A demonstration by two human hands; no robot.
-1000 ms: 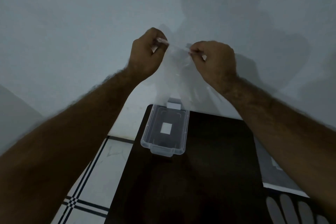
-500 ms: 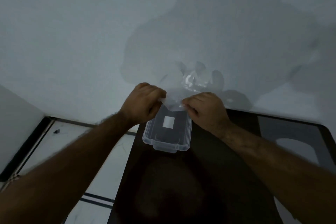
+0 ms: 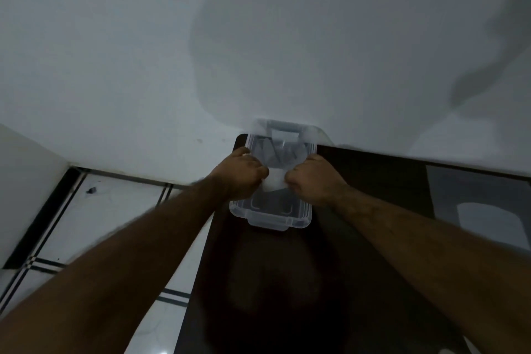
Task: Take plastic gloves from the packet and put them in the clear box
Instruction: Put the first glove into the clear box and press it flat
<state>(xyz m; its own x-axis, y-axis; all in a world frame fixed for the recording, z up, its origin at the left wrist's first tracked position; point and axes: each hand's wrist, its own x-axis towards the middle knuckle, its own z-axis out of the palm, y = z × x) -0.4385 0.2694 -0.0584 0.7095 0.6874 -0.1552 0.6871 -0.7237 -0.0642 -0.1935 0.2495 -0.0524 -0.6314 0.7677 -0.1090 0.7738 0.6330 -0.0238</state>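
From the head view, a clear box (image 3: pixel 271 204) of thin rigid plastic, rectangular with rounded corners and a latch tab at each short end, sits on a dark glossy counter (image 3: pixel 373 181), its far end touching the pale wall (image 3: pixel 115 52). Over the box's open top, the left hand (image 3: pixel 240 174) and right hand (image 3: pixel 311 179) are each clenched on a filmy, translucent plastic glove (image 3: pixel 274 181) stretched between them, low inside the box. Left of the box, the counter edge drops to white tiled floor (image 3: pixel 115 210).
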